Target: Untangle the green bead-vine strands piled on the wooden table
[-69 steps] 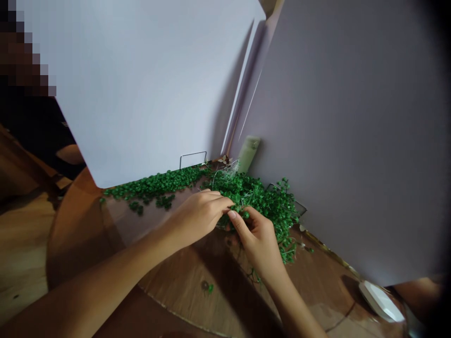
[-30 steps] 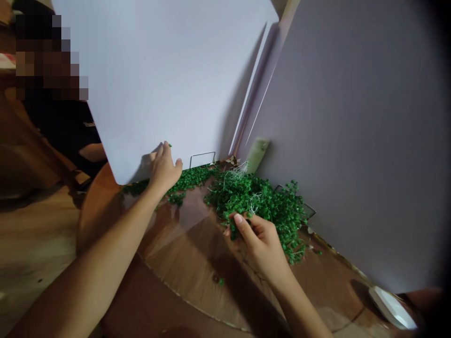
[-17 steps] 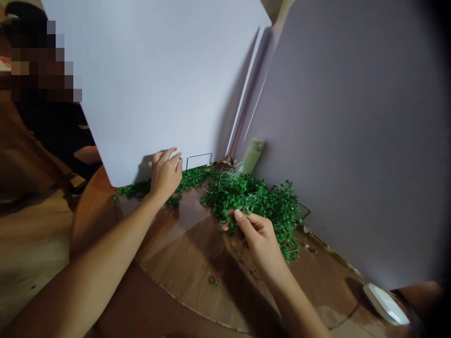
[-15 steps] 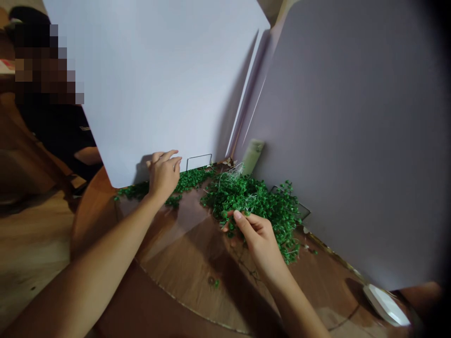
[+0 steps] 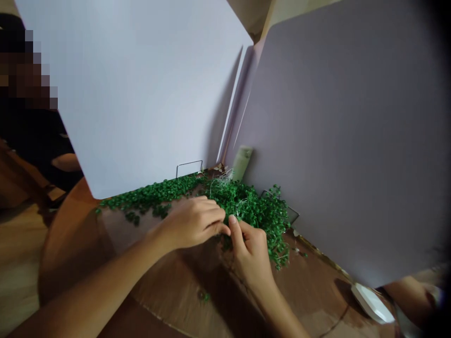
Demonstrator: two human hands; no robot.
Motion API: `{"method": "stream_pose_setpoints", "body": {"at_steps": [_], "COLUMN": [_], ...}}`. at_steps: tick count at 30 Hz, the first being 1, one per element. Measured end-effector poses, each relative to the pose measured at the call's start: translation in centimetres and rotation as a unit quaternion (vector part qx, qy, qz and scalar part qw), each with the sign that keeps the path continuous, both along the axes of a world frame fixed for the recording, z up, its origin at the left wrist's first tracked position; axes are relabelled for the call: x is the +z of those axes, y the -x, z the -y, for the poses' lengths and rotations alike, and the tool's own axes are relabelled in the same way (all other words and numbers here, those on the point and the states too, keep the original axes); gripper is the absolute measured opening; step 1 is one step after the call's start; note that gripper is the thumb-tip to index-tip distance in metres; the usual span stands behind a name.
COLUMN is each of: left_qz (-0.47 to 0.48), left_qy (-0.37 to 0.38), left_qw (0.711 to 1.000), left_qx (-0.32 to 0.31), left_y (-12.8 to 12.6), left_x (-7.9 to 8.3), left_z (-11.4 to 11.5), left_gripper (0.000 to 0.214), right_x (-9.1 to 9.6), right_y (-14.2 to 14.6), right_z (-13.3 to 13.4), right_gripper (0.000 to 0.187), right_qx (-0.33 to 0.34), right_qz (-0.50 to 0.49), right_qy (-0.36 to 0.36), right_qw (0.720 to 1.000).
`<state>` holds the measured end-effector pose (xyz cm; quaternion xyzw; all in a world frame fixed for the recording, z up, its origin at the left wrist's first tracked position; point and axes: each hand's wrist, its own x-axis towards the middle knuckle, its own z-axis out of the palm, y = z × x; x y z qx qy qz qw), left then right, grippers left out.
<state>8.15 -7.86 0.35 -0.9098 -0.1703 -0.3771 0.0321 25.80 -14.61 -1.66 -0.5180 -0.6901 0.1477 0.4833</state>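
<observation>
Green beaded vine piled at the grey board, right hand pinching it, left hand alongside, fingers pressed together!

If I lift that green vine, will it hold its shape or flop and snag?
It will probably flop, since its strands lie sprawled low on the wooden table. It will likely snag too, as the green vine looks tangled around white threads. The tiny leaves suggest it's light.

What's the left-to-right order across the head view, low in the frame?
wooden floor, edge of round wooden table, left hand, right hand, white oval object
</observation>
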Motion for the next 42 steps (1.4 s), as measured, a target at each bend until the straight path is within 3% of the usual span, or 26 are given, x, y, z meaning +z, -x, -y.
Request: {"method": "stream_pose_setpoints", "body": {"at_steps": [3,13,19,24,31,37,42], "left_qz": [-0.028,-0.035,-0.070,-0.065,-0.021,0.002,0.080], "left_qy": [0.018,0.035,0.027,0.050,0.073,0.090,0.112], "left_qw": [0.999,0.999,0.997,0.996,0.997,0.996,0.988], "left_qx": [-0.024,0.002,0.022,-0.019,0.010,-0.006,0.075], "left_y": [-0.6,-0.5,-1.0,-0.4,1.1,1.9,4.1], "left_x": [-0.6,-0.7,-1.1,-0.3,0.7,0.4,0.6], "left_z": [0.3,0.6,1.4,1.3,0.2,-1.4,-3.0], "left_gripper": [0.049,0.058,0.050,0.050,0.056,0.056,0.059], "right_x": [-0.1,-0.1,0.2,1.1,1.8,2.1,3.3], "right_y": [0.0,-0.2,-0.7,-1.5,-2.7,-3.2,-5.3], "right_z": [-0.1,-0.2,-0.3,0.0,-0.3,0.1,0.2], "right_gripper": [0.056,0.057,0.055,0.054,0.058,0.065,0.065], "right_qx": [0.008,0.001,-0.029,-0.043,-0.079,-0.080,-0.170], "right_qz": [0.018,-0.024,-0.013,0.058,0.061,0.004,-0.177], "right_qy": [-0.004,0.012,-0.005,-0.063,-0.068,-0.035,-0.043], "right_qw": [1.000,1.000,0.999,0.995,0.993,0.996,0.968]}}
